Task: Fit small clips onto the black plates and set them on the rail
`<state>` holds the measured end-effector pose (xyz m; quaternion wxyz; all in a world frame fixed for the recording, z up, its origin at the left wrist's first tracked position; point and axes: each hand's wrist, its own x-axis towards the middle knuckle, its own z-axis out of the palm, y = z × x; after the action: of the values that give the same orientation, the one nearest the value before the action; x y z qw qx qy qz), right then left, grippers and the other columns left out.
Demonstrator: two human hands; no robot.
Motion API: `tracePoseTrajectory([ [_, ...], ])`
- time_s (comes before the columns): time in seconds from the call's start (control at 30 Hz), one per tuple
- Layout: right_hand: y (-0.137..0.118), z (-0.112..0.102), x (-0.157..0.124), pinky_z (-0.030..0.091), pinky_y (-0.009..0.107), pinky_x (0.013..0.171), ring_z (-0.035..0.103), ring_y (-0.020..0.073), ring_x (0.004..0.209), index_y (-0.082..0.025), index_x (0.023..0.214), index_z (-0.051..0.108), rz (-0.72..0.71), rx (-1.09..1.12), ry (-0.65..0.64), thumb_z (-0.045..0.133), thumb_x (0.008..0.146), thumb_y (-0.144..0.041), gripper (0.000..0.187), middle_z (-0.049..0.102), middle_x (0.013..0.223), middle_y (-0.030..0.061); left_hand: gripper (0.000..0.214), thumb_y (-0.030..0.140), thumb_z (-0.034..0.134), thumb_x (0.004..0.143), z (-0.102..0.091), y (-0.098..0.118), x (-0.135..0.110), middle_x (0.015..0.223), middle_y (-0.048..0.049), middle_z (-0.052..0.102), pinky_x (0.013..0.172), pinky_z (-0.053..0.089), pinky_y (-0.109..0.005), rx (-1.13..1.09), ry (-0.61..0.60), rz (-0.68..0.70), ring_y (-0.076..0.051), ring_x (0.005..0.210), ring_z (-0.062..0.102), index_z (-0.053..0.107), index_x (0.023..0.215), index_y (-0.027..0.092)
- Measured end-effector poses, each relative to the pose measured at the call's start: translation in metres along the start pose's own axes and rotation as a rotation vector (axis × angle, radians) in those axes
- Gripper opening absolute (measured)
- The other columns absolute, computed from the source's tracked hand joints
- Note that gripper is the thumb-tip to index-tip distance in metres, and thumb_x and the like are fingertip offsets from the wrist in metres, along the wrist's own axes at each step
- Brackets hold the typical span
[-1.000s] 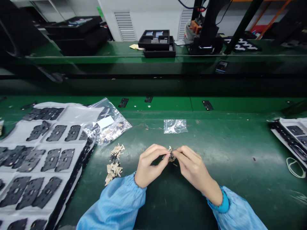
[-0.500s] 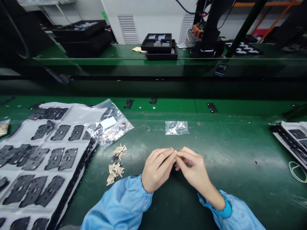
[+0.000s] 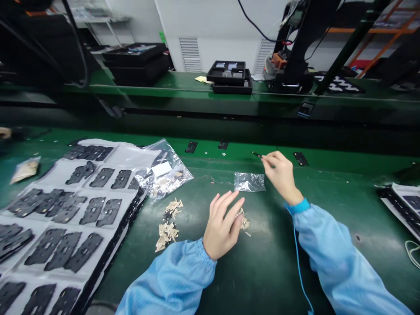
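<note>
My right hand (image 3: 280, 175) is raised over the far part of the green mat, pinching a thin small black part (image 3: 257, 154) between thumb and finger. My left hand (image 3: 223, 227) rests low on the mat with its fingers spread, holding nothing. Just right of its fingertips lies a small heap of tan and metal pieces (image 3: 243, 223). A flat clear plastic bag (image 3: 249, 182) lies between the two hands, a little beyond the left fingertips. Farther left, a larger loose pile of tan strips (image 3: 167, 225) sits on the mat.
Black perforated plates lie in rows on a white sheet (image 3: 124, 153) at left, beside a clear bag of parts (image 3: 164, 173). Several small black plates (image 3: 223, 144) line the far mat edge. A blue cord (image 3: 297, 253) hangs from my right cuff.
My hands have parted from their pinch at mid-mat. The right hand moved forward and right, carrying the small black part; the left opened, and a small heap of pieces now shows on the mat.
</note>
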<state>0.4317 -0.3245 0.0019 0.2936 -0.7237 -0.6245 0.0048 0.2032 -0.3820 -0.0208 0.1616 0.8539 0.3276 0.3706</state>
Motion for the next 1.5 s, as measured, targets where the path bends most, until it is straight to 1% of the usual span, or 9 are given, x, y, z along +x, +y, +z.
tracePoseTrajectory([
  [0.1, 0.018, 0.013, 0.037, 0.043, 0.030, 0.077, 0.059, 0.0214, 0.088, -0.011, 0.101, 0.066, -0.041, -0.271, -0.199, 0.038, 0.090, -0.016, 0.030, 0.058, 0.106, 0.0150, 0.041, 0.011, 0.047, 0.084, 0.001, -0.002, 0.001, 0.132, -0.0120, 0.047, 0.104, 0.028, -0.051, -0.023, 0.003, -0.039, -0.026, 0.127, 0.037, 0.048, 0.125, 0.020],
  [0.27, 0.017, 0.028, 0.059, 0.041, 0.031, 0.074, 0.057, 0.0269, 0.094, -0.011, 0.091, 0.069, -0.057, -0.351, -0.334, 0.049, 0.078, -0.009, 0.023, 0.062, 0.099, 0.0158, 0.036, 0.010, 0.046, 0.084, -0.002, -0.001, 0.004, 0.129, -0.0116, 0.049, 0.103, 0.030, -0.050, -0.066, 0.015, -0.065, -0.025, 0.124, 0.039, 0.053, 0.117, 0.020],
  [0.53, -0.052, 0.089, 0.119, 0.047, 0.031, 0.071, 0.061, 0.0229, 0.089, -0.010, 0.102, 0.061, 0.183, -0.360, -0.371, 0.040, 0.092, -0.041, 0.039, 0.063, 0.098, 0.0139, 0.031, 0.006, 0.048, 0.081, -0.007, -0.004, 0.006, 0.123, -0.0095, 0.053, 0.100, 0.035, -0.048, -0.082, 0.115, -0.104, -0.024, 0.118, 0.044, 0.060, 0.105, 0.021],
  [0.8, -0.088, 0.121, 0.139, 0.049, 0.040, 0.081, 0.058, 0.0207, 0.096, -0.012, 0.112, 0.054, 0.273, -0.284, -0.413, 0.055, 0.087, -0.029, 0.029, 0.056, 0.112, 0.0095, 0.032, 0.003, 0.050, 0.079, -0.013, -0.003, 0.006, 0.118, -0.0086, 0.056, 0.096, 0.038, -0.044, -0.082, 0.203, -0.117, -0.023, 0.111, 0.048, 0.060, 0.104, 0.021],
  [0.97, -0.083, 0.103, 0.123, 0.047, 0.043, 0.085, 0.057, 0.0224, 0.100, -0.012, 0.111, 0.055, 0.209, -0.127, -0.382, 0.056, 0.087, -0.027, 0.028, 0.057, 0.113, 0.0102, 0.024, 0.009, 0.047, 0.083, -0.014, -0.002, 0.012, 0.106, -0.0075, 0.060, 0.089, 0.043, -0.037, -0.320, 0.207, -0.282, -0.020, 0.100, 0.054, 0.062, 0.099, 0.020],
  [1.1, -0.085, 0.073, 0.093, 0.047, 0.043, 0.084, 0.058, 0.0288, 0.103, -0.001, 0.113, 0.050, 0.189, 0.094, -0.324, 0.043, 0.091, -0.019, 0.029, 0.059, 0.108, 0.0230, 0.020, 0.019, 0.048, 0.086, -0.009, -0.015, 0.019, 0.105, -0.0084, 0.061, 0.089, 0.044, -0.034, -0.694, 0.292, -0.584, -0.018, 0.100, 0.057, 0.060, 0.102, 0.019],
  [1.23, -0.105, 0.048, 0.026, 0.055, 0.031, 0.065, 0.067, 0.0195, 0.075, -0.012, 0.117, 0.045, 0.118, 0.401, -0.434, 0.044, 0.090, -0.031, 0.033, 0.068, 0.090, 0.0104, 0.033, 0.033, 0.051, 0.086, -0.009, -0.024, 0.027, 0.122, -0.0096, 0.056, 0.096, 0.039, -0.033, -1.075, 0.420, -0.840, -0.020, 0.115, 0.050, 0.054, 0.116, 0.020],
  [1.33, -0.118, 0.036, -0.031, 0.056, 0.031, 0.057, 0.066, 0.0182, 0.065, -0.019, 0.114, 0.042, 0.149, 0.885, -0.598, 0.056, 0.081, -0.041, 0.042, 0.068, 0.086, 0.0064, 0.039, 0.043, 0.045, 0.087, -0.016, -0.022, 0.030, 0.108, -0.0120, 0.064, 0.085, 0.046, -0.033, -1.288, 0.296, -0.821, -0.023, 0.103, 0.058, 0.059, 0.110, 0.015],
  [1.5, -0.100, 0.018, -0.080, 0.054, 0.035, 0.076, 0.063, 0.0191, 0.086, -0.024, 0.123, 0.033, 0.236, 0.937, -0.385, 0.058, 0.081, -0.040, 0.051, 0.065, 0.093, 0.0054, 0.037, 0.043, 0.044, 0.087, -0.053, -0.036, 0.013, 0.081, -0.0060, 0.066, 0.073, 0.046, -0.028, -0.917, 0.319, -0.760, -0.017, 0.076, 0.060, 0.062, 0.105, 0.016],
])
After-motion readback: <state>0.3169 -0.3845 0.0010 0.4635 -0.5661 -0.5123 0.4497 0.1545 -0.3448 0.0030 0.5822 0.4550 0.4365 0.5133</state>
